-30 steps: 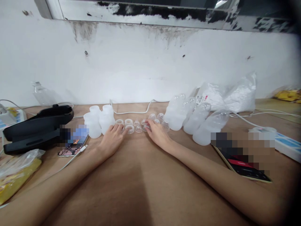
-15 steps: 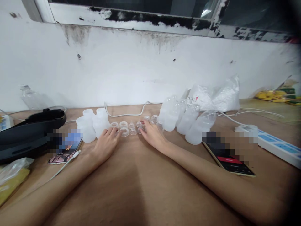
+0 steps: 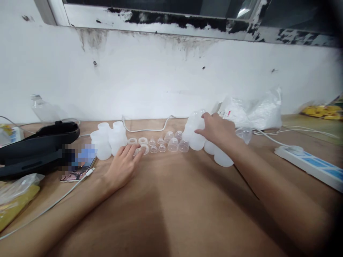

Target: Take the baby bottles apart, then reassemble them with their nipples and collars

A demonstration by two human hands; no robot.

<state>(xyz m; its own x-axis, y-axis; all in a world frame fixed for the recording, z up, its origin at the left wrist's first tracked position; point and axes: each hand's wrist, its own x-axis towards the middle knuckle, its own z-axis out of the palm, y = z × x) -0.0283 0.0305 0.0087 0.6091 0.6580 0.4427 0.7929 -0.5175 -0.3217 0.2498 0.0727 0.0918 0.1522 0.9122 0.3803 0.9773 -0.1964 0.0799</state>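
The left hand [image 3: 123, 164], fingers loosely parted, lies over pale rings [image 3: 143, 144]. Clear domes [image 3: 173, 145], likely light and slippery, sit centrally. Rightward, a frosted bottle [image 3: 197, 141], probably light, smooth, best held round its body; the right hand [image 3: 218, 127] gapes beside its top, contact unclear.

My left hand [image 3: 124, 164], left of centre, and my right hand [image 3: 218, 128], right of centre, are bare and slender-fingered. My bare left forearm [image 3: 73, 212] widens toward the lower left corner; my right forearm [image 3: 268, 180], also bare, blurs at lower right.
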